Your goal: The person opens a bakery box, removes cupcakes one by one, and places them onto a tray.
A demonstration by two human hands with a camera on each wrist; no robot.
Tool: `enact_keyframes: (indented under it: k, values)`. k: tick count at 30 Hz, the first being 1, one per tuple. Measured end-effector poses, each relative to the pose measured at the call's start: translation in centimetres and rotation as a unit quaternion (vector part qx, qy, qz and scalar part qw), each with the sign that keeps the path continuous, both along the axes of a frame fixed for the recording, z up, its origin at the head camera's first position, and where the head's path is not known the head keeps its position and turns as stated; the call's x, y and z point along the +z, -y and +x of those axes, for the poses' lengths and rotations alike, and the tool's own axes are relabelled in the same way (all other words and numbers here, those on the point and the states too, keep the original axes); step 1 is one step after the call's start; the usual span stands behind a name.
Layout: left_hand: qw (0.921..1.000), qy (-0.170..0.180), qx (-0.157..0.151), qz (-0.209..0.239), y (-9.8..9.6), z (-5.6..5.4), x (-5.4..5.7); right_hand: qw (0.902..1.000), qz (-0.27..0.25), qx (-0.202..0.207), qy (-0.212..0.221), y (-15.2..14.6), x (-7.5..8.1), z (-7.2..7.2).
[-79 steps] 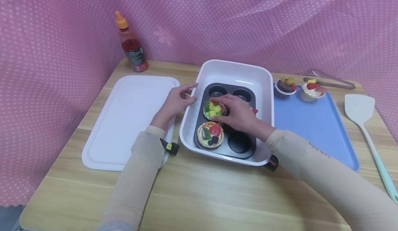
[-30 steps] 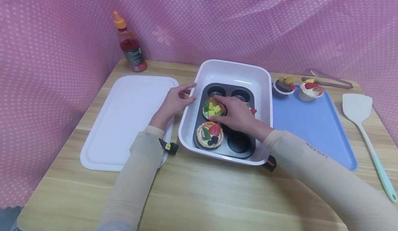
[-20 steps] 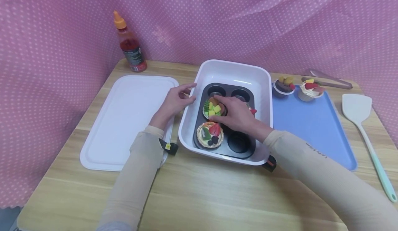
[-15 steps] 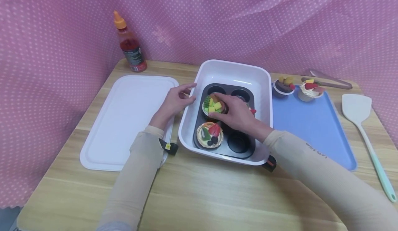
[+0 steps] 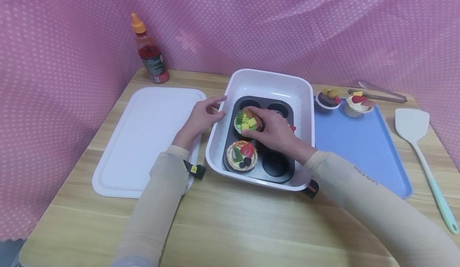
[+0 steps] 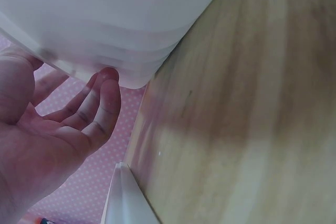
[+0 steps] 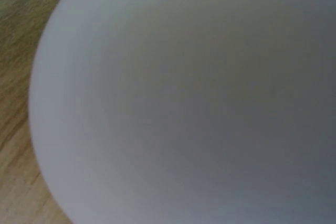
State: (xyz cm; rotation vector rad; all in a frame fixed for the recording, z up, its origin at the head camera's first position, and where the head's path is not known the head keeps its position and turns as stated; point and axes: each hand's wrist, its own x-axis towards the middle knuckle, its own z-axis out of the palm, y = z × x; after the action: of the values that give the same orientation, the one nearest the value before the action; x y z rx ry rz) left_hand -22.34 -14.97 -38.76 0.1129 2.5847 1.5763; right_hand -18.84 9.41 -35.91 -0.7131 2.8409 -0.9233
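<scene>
In the head view my right hand (image 5: 274,129) pinches a fruit cupcake (image 5: 248,120), topped with yellow and green pieces, between thumb and fingers. It is over the left middle cup of a dark muffin tin (image 5: 258,175), which lies inside a white tub (image 5: 309,99). A fruit tart (image 5: 242,156) sits in the near left cup. Under my right hand another treat is mostly hidden; a red bit (image 5: 292,128) shows. My left hand (image 5: 202,117) touches the tub's left side, fingers loosely bent against the outer wall (image 6: 115,35) in the left wrist view. The tub's wall (image 7: 184,98) fills the right wrist view, blurred.
Left of the tub lies a white tray (image 5: 143,139), with a sauce bottle (image 5: 152,57) behind it. On the right, a blue tray (image 5: 355,151) bears a chocolate cupcake (image 5: 327,100) and a cream cupcake (image 5: 357,105). Tongs (image 5: 384,95) and a spatula (image 5: 413,127) lie beyond.
My right hand has shifted slightly away from me with the fruit cupcake, which stands a bit farther back and higher. The left hand stays at the tub's side.
</scene>
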Motion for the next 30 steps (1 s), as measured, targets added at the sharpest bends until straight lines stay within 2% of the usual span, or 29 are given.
enact_keyframes:
  k: [5,18,23,30]
  values:
    - [0.9999,-0.013,-0.006,0.005,0.1,-0.1,-0.1,0.9998,-0.017,-0.002,0.000,-0.1,0.0,0.0]
    - [0.9999,0.007,-0.002,0.009,0.1,0.1,0.0,0.9976,-0.069,0.006,-0.006,-1.4,1.1,-0.1]
    - [0.9998,-0.007,-0.009,0.016,0.2,0.0,-0.1,0.9959,-0.091,-0.003,-0.001,-1.8,1.9,0.0]
    - [0.9995,-0.016,-0.008,0.025,0.2,0.1,-0.2,0.9958,-0.092,-0.003,-0.007,-2.4,2.6,0.2]
